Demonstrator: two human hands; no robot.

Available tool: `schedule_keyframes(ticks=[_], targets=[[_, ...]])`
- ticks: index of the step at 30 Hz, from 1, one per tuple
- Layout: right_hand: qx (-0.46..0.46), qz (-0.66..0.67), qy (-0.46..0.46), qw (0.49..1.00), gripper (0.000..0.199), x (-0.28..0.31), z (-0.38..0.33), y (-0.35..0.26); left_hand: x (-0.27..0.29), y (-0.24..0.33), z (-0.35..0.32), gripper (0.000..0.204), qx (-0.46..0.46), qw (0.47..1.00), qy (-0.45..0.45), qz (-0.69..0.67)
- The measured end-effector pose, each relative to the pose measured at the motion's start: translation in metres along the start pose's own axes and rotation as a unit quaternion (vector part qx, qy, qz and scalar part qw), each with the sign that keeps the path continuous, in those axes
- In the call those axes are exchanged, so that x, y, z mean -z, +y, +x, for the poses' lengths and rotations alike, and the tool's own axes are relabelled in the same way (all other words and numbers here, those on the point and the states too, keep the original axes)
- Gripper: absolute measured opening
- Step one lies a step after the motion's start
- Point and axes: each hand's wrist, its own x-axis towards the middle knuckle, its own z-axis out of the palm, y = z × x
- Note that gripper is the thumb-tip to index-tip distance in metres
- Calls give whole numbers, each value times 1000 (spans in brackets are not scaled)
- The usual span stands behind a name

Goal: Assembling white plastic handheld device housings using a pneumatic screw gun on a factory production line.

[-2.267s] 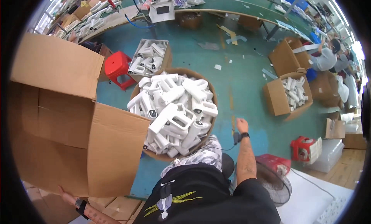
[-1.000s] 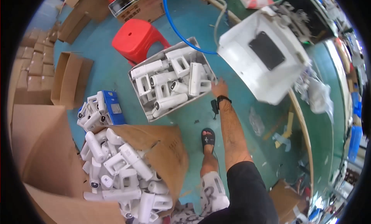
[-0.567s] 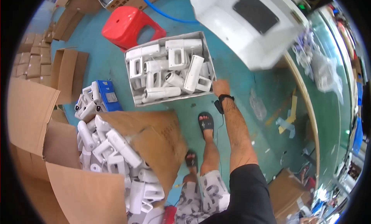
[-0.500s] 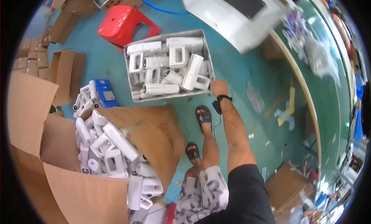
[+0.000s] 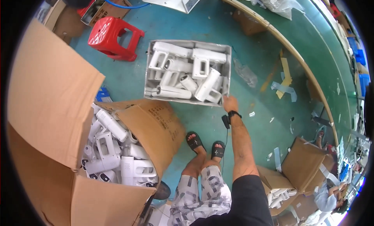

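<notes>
My right hand (image 5: 230, 104) is closed on the near right corner of a grey-white open bin (image 5: 187, 100). The bin rests on the floor, filled with white plastic housings (image 5: 208, 84). These are tube-shaped bodies with loop-like handles or brackets; some show dark round ends. A dark band with a small black device and a cord sits on my right wrist. My left hand is out of view. To the left of my feet, a large open carton (image 5: 159, 120) holds many more such white housings (image 5: 105, 152).
A red stool (image 5: 113, 37) stands beyond the bin's left side, near a blue hose (image 5: 124, 6). To the right runs a curved-looking green table (image 5: 311, 43). Tape scraps (image 5: 286, 85) and a clear plastic bag (image 5: 246, 75) lie on the floor. An open carton (image 5: 307, 163) stands at lower right; a person (image 5: 327, 198) is beyond.
The bin has slid nearer and to the right across the floor, with my right hand staying on its corner. My feet have shifted, and the view has turned.
</notes>
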Motion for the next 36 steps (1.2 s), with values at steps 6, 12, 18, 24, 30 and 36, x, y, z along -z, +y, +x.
schedule_keyframes(ticks=[6,12,18,24,30,36], targets=[[-138,62,-48,987,47,-22,-103,133,16,38,-3,66,40,997,-24,-54],[-168,-190,-167,953,35,-25,-236,326,5,26,28,56,44,983,-36,-176],[-450,-107,-60,884,38,16,-301,288,44,45,48,47,-74,985,-6,-154],[21,471,-93,877,70,254,-286,-116,92,39,51,44,-39,987,34,-151],[319,594,-189,714,85,389,-318,-408,35,18,50,47,-29,981,-38,-189],[500,453,-47,737,67,493,-249,-535,-55,36,36,27,-123,987,95,-38]])
